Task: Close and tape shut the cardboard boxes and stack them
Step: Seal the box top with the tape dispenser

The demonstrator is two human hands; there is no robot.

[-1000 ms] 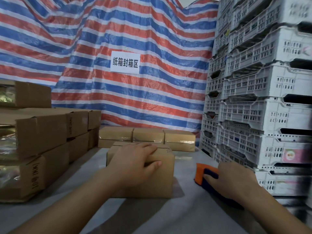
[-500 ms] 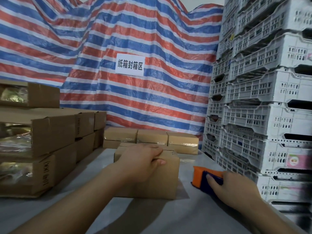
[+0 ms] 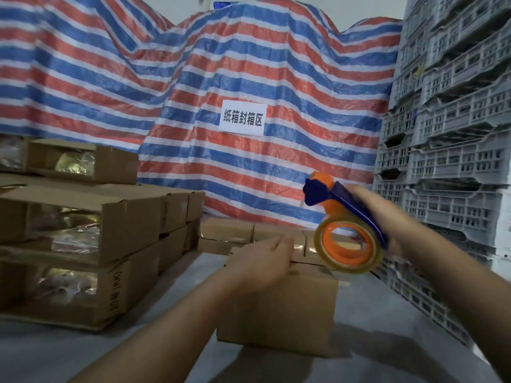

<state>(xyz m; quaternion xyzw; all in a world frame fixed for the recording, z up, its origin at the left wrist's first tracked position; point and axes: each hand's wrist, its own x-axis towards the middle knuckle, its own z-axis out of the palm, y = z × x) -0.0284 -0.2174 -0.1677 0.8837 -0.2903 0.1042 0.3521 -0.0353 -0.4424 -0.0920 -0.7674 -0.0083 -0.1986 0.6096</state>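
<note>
Box (image 3: 279,308) is the landmark — closed cardboard carton on the grey table (image 3: 373,341), directly in front of the person, flaps down, no tape visible on its top from this angle.

Left hand (image 3: 262,261) rests on the box's top near its far edge, fingers fairly straight and pressing down, not curled round anything. Reads as pinning the flaps shut.

Right hand (image 3: 387,217) is up and to the right of the box, fingers wrapped round the handle of the tape dispenser (image 3: 343,228). Orange-and-blue body, clear roll at its lower end, hanging just above the box's right top corner, clear of the cardboard as far as I can tell. Frame is motion-blurred there.

Step in hand, by my read: taping, at the very start — dispenser in the air, no strip laid.

Next move calls for: tape end onto a side face just below the seam's end, then a pull along the seam with the left hand sliding out of the way while holding the flaps flat.

Left of the box: stack of taped cartons (image 3: 83,244). Behind it: a row of smaller cartons (image 3: 226,233) against the striped tarp (image 3: 249,64). Right of it: grey crates (image 3: 456,161).
</note>
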